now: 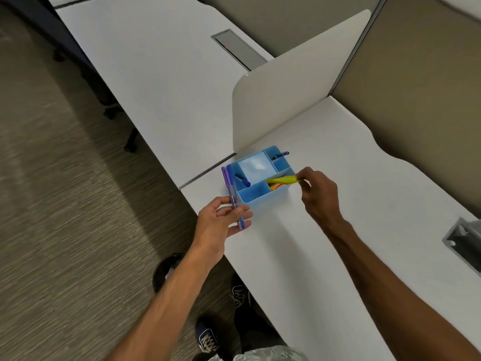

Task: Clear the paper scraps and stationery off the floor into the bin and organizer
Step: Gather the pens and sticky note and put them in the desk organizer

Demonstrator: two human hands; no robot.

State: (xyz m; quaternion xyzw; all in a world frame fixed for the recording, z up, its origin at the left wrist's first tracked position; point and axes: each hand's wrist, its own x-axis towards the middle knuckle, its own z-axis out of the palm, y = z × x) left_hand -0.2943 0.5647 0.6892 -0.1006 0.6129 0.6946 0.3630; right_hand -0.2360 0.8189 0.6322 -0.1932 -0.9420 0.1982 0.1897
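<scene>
A light-blue plastic desk organizer with several compartments [260,178] stands on the white desk surface [325,243], just beside the upright white divider panel [299,82]. A bundle of slim purple and blue plastic pens [232,194] is clamped between thumb and fingers of the left hand [221,222], just beside the organizer's near-left wall. A curled yellow sheet of paper or a sticky-note pad [283,180], which of the two cannot be told, is pinched at its outer end by the right hand [316,194], with its free end lying inside the near-right compartment, over orange and red items. Single blue pens [243,180] are already seated in the left and far-right compartments.

The yellow sheet is judged light and limp; it should be held at the edge and released low, or it may spring out. The pens are judged light, rigid and smooth; a grip near mid-length is advised, since a loose bundle may fan or slip. A round dark bin [166,269] is visible on the carpet below the desk edge.
</scene>
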